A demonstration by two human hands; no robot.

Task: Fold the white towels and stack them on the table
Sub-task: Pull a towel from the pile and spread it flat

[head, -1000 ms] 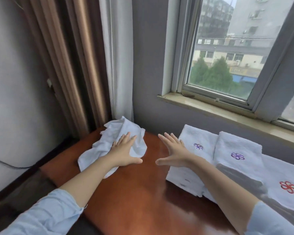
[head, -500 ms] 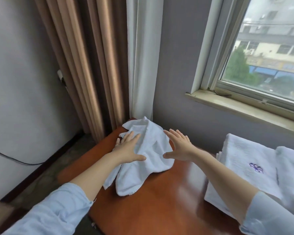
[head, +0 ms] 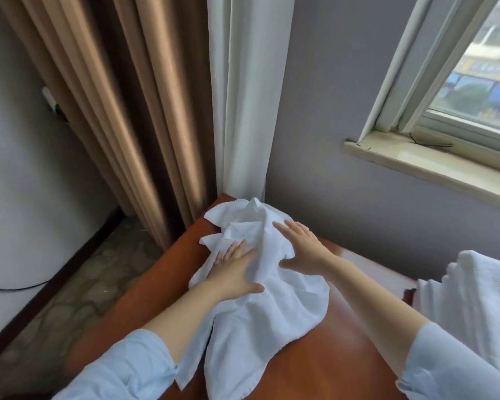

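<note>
Fingers [head: 285, 228] straight, left hand [head: 233, 274] and right hand [head: 303, 251] press the towel [head: 272, 316], lying long near-to-far.

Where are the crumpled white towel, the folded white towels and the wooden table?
Crumpled white cloth towel [head: 274, 313], head view, its smooth lower middle.
Folded white terry towels [head: 479, 298], head view, the top layer.
Glossy reddish-brown wooden table [head: 344, 356], head view, bare top.

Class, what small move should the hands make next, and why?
Probably slide both hands apart to flatten the crumpled white cloth towel: the left hand and right hand lie flat on it, and it sits bunched, unfolded, on the reddish-brown wooden table.
</note>
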